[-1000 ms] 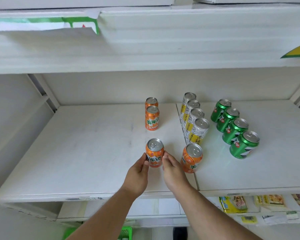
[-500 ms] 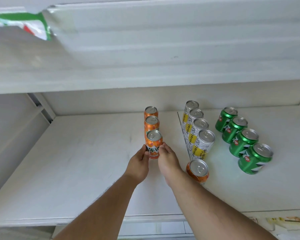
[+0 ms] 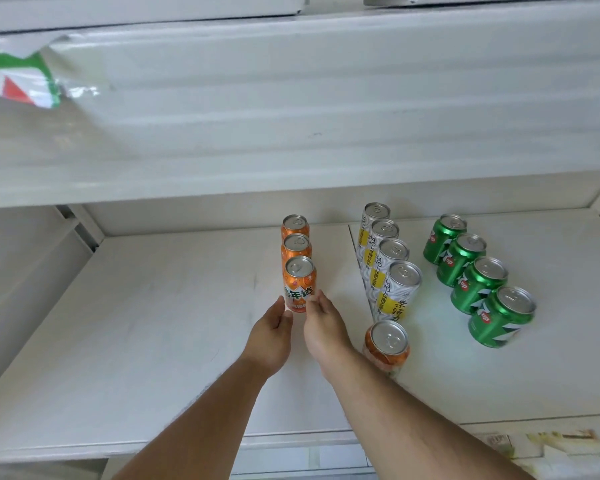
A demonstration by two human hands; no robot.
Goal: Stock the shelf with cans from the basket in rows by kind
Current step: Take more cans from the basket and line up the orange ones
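Note:
On the white shelf (image 3: 153,323) an orange can (image 3: 299,282) stands upright as the front of a row, close behind it two more orange cans (image 3: 296,245). My left hand (image 3: 272,329) and my right hand (image 3: 323,323) flank the front can's base, with nearly straight fingertips touching its lower sides. Another orange can (image 3: 387,344) stands alone just right of my right forearm. A row of several white-and-yellow cans (image 3: 392,268) runs to the right of the orange row. Further right is a row of several green cans (image 3: 478,275). The basket is out of view.
The upper shelf (image 3: 291,116) hangs low over the cans, with a torn green-and-red label (image 3: 21,84) at its left. The shelf's left half is bare white surface, bounded by a side wall (image 3: 21,271). Packets (image 3: 551,441) lie on the level below at bottom right.
Both hands have pushed the orange can back from the shelf's front until it stands against the two orange cans behind. The fingers now lie straighter at its base.

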